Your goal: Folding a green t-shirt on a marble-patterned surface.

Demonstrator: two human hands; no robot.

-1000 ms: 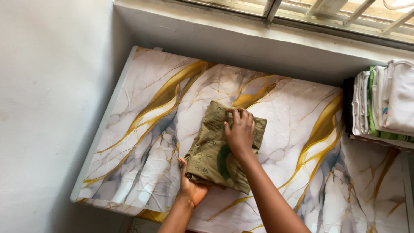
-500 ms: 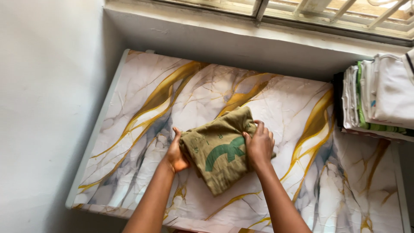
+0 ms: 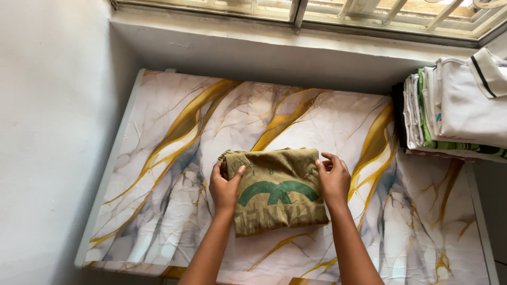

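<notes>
Within the last second the folded olive shirt had been turned square on the marble-patterned table, its green print now facing up, which suggested the fold was finished and only being neatened. The left hand gripped its left edge, thumb on top, and the right hand cupped the right edge, fingers curled. No containers showed; a stack of folded clothes sat far right.

Olive shirt w/ green print — tabletop white marble, gold-grey veins.
</notes>
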